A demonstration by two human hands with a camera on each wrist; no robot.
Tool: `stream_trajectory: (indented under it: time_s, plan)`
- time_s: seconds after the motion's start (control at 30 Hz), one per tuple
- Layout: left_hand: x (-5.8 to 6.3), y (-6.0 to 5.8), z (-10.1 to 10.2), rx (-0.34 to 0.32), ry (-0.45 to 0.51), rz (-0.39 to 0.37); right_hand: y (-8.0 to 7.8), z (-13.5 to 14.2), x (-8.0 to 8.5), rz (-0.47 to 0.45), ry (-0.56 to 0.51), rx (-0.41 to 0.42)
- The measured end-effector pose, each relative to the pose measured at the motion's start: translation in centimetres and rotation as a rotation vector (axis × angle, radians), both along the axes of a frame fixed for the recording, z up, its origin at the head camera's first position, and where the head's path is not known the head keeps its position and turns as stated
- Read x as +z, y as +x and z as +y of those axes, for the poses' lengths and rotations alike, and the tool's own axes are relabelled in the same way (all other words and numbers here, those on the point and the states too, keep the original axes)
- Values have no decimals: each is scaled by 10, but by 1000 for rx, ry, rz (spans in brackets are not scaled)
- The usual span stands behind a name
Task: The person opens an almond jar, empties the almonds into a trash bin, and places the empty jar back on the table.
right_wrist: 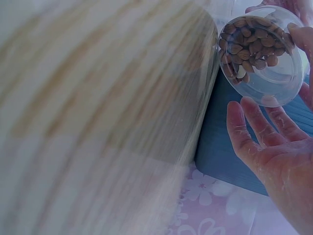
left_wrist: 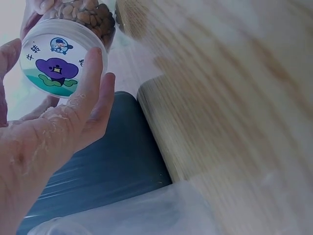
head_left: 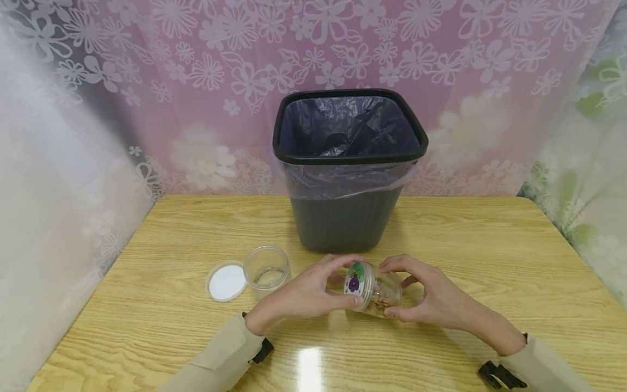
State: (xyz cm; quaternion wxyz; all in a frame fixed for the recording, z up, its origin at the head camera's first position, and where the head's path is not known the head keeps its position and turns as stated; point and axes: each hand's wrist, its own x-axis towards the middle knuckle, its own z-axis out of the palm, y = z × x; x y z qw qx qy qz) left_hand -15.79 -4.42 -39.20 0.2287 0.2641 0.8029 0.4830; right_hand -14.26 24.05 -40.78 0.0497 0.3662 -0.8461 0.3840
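Both hands hold a clear plastic jar (head_left: 383,294) of almonds (right_wrist: 254,44), tipped on its side over the table. Its lid (left_wrist: 57,68) faces left and carries a purple cartoon figure on white and green. My left hand (head_left: 313,288) grips the lid by its edge, thumb at the front and fingers at the back. Around the jar's base end curl the thumb and fingers of my right hand (head_left: 436,296). To the left stands a second clear jar (head_left: 266,269) without a lid, partly behind the left forearm. Beside it a white round lid (head_left: 227,282) lies flat.
A dark bin (head_left: 343,218) with a plastic liner (head_left: 343,125) stands at the table's back, just beyond the hands. The wooden table (head_left: 465,239) reaches a floral curtain (head_left: 206,109) behind. A dark strap (head_left: 501,375) sits at the right wrist.
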Motion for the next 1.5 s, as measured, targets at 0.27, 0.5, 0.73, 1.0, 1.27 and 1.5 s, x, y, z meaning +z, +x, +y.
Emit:
stream_trajectory:
  time_s: [0.27, 0.5, 0.73, 1.0, 1.27, 1.5]
  plan:
    - [1, -2, 0, 0, -55, 55, 0, 0, 0, 8, 5, 2]
    - [0, -3, 0, 7, -26, 29, -1, 1, 0, -3, 5, 8]
    - [1, -2, 0, 8, -29, 28, -1, 1, 0, 6, 4, 11]
    - [1, -2, 0, 4, -37, 49, -1, 1, -1, -3, 1, 6]
    - [2, -1, 0, -22, 84, -5, -1, 1, -1, -5, -8, 6]
    - [3, -1, 1, -54, 71, 52, -1, 1, -1, 4, -7, 5]
